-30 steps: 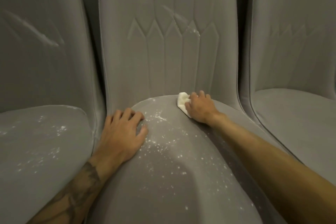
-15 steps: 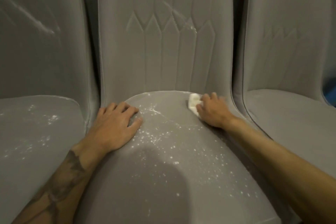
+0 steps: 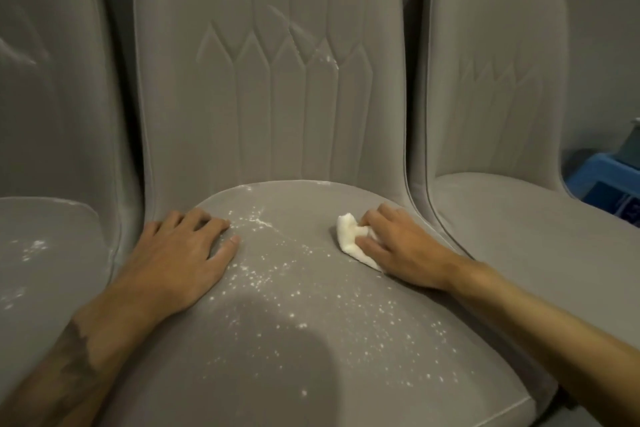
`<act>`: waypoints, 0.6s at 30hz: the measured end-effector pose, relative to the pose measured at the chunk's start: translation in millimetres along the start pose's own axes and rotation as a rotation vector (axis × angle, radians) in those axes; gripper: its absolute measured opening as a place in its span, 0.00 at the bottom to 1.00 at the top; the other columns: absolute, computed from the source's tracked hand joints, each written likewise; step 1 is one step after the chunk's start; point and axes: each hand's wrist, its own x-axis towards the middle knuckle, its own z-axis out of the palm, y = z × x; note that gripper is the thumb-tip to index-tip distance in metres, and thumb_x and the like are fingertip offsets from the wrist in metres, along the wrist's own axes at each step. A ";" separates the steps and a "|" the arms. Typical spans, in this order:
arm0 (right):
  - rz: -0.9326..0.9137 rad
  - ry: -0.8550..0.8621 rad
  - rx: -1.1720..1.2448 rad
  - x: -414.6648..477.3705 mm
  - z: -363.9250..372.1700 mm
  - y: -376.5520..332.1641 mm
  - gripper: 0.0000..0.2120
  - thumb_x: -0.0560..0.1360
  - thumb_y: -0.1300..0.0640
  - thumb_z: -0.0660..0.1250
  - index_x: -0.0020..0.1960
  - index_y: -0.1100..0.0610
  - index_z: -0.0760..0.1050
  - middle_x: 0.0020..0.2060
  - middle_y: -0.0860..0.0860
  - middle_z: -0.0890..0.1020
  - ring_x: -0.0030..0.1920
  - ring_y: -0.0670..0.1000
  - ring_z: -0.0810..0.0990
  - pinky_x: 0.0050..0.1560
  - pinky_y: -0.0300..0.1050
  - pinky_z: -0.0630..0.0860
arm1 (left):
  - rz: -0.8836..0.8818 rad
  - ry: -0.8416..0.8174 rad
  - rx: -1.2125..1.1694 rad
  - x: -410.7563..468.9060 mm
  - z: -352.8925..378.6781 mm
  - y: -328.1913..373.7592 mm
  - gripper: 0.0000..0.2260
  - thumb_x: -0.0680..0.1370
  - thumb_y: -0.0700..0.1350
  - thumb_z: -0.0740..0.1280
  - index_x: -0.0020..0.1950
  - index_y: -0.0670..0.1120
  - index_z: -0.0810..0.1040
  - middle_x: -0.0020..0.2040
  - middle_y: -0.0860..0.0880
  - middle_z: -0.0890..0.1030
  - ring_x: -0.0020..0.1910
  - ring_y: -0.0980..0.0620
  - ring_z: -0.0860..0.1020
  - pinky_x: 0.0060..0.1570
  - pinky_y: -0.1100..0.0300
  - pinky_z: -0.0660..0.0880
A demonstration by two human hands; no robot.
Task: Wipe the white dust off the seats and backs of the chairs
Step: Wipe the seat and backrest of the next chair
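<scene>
In the last 1 s the right hand point(image 3: 408, 250) has dragged the white cloth point(image 3: 349, 236) off the rear crease of the middle seat point(image 3: 311, 340), a bit forward. Barely a dent though: the white dust point(image 3: 256, 222) still speckles the centre, plus streaks on the back point(image 3: 270, 97). Right fingers curl over the cloth, pressing it down. Left hand point(image 3: 183, 253) stays flat, fingers spread, at the seat's left rear, holding nothing. Bracing, I'd guess.

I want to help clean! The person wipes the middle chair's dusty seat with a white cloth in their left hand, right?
No: the head view shows the white cloth in the right hand, on the middle chair's dusty seat. The left hand holds nothing.
</scene>
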 end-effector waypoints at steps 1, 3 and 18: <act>0.013 -0.039 -0.002 1.4 -6.0 6.0 0.14 0.82 0.43 0.58 0.62 0.49 0.70 0.54 0.48 0.72 0.53 0.50 0.70 0.58 0.48 0.70 | -0.001 -0.001 -0.004 0.8 0.2 -1.3 0.26 0.83 0.65 0.45 0.79 0.61 0.63 0.76 0.57 0.66 0.73 0.51 0.65 0.73 0.51 0.58; 0.143 -0.057 -0.067 11.3 -13.6 22.1 0.16 0.82 0.46 0.59 0.65 0.53 0.71 0.58 0.54 0.73 0.57 0.55 0.72 0.62 0.52 0.69 | 0.002 -0.003 -0.006 1.5 1.4 -1.9 0.25 0.83 0.64 0.45 0.79 0.61 0.63 0.76 0.57 0.66 0.73 0.51 0.65 0.74 0.51 0.58; 0.320 -0.019 -0.156 12.9 -13.5 -2.6 0.18 0.83 0.50 0.58 0.68 0.60 0.70 0.63 0.62 0.73 0.62 0.63 0.72 0.63 0.51 0.67 | 0.015 0.036 -0.076 -6.5 2.4 -2.0 0.24 0.85 0.62 0.47 0.78 0.58 0.66 0.75 0.54 0.69 0.71 0.48 0.67 0.72 0.48 0.61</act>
